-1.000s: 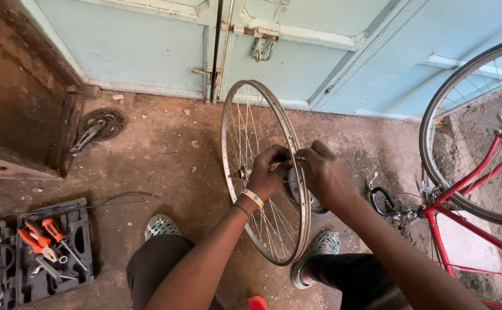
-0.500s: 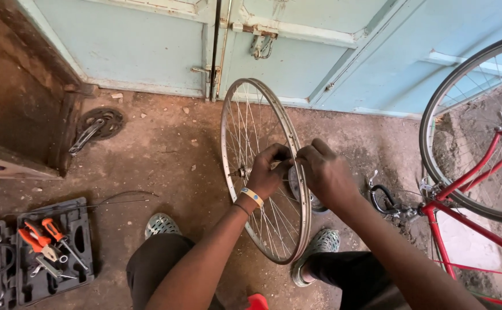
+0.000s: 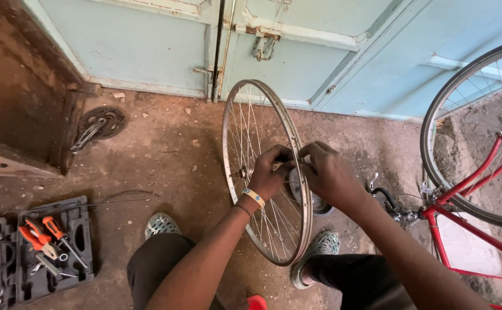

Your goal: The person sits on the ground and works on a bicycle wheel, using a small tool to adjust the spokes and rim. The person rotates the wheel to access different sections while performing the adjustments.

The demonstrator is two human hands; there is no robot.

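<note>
A bare spoked bicycle wheel (image 3: 239,109) stands upright on the dirt floor between my knees. My left hand (image 3: 269,173) reaches through the spokes on the wheel's left side and closes around the hub axle (image 3: 243,172). My right hand (image 3: 332,172) grips the wheel from the right side at the hub, its fingers meeting the left hand's over the rim. What the fingers pinch is hidden. A yellow band sits on my left wrist.
An open black tool case (image 3: 38,248) with orange-handled pliers and screwdrivers lies at lower left. A crankset with chainring (image 3: 98,125) rests by the wall. A red bicycle (image 3: 480,183) lies on its side at right. Pale blue double doors (image 3: 274,40) stand behind.
Both hands have shifted slightly at the hub, the fingers drawing closer together over the rim. The wheel stays upright in the same place.
</note>
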